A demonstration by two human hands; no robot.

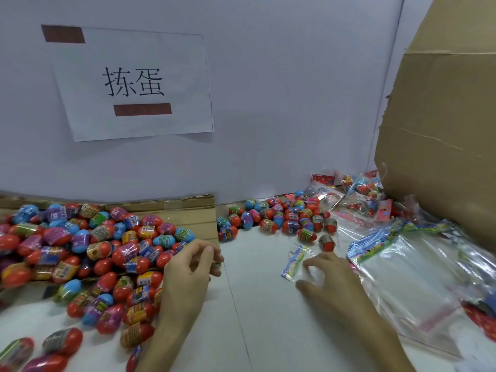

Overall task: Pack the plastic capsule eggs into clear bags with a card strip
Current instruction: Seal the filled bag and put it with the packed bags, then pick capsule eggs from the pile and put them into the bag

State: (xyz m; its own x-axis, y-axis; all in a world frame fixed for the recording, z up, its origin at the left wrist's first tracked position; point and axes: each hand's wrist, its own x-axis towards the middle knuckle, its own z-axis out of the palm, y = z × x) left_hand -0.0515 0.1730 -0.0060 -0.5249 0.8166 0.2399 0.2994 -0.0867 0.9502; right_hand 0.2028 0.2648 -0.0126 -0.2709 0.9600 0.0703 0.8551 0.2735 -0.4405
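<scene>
Left hand [192, 267]: hovering at the edge of the big egg pile with fingers curled; I cannot tell whether it is pinching anything.
Right hand [331, 277]: spreading its fingers and touching a small clear bag [312, 273] on the bench [255, 312].
Card strip [294, 261]: lying at that bag's left end.
Capsule eggs [107, 251]: lying heaped on the left, with a smaller group [281, 218] sitting near the wall.

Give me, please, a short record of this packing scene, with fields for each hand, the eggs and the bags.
Left: left hand curled beside the large egg pile; contents unclear
Right: right hand rests spread on a small clear bag with a card strip
Eggs: smaller egg group at the back, centre
Bags: stack of clear bags at right, by the cardboard box
Surface: white table
</scene>
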